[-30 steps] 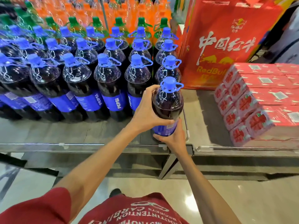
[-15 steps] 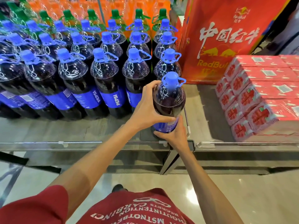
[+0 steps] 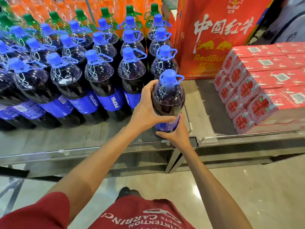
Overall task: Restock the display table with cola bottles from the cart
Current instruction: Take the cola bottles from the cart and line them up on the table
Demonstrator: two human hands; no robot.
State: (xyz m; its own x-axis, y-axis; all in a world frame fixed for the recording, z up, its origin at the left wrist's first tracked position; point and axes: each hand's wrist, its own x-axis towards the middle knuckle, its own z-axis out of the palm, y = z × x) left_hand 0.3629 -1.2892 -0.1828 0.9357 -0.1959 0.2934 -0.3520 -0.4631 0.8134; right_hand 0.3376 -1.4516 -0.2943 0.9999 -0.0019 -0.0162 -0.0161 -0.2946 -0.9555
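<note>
Both hands hold one big Pepsi bottle (image 3: pixel 168 100). The left hand (image 3: pixel 145 111) wraps round its dark middle. The right hand (image 3: pixel 176 134) cups the blue label lower down, on the 6 o'clock side. The bottle stands straight up near the front edge of the display table (image 3: pixel 74 138), last in its line. The next bottle (image 3: pixel 165 66) is just behind it at 12 o'clock, and the Red Bull box (image 3: pixel 214 38) is at 1 o'clock.

Since a second ago the bottle has hardly moved, and the hands have not let go. I think it is in its spot now. The hands can let go and fetch another from the cart, which is not in view.
</note>
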